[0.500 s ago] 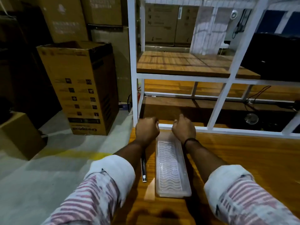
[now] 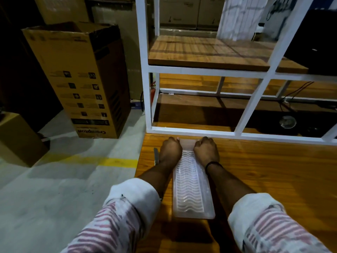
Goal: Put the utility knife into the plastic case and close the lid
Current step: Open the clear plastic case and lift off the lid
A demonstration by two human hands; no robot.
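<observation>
We see the plastic case point(image 2: 193, 190) lying lengthwise on the desk point(image 2: 273, 170). Both grips, left hand point(image 2: 171, 149) and right hand point(image 2: 206, 150), clench its far end. The utility knife point(image 2: 156, 155) lies just left of the left wrist.
</observation>
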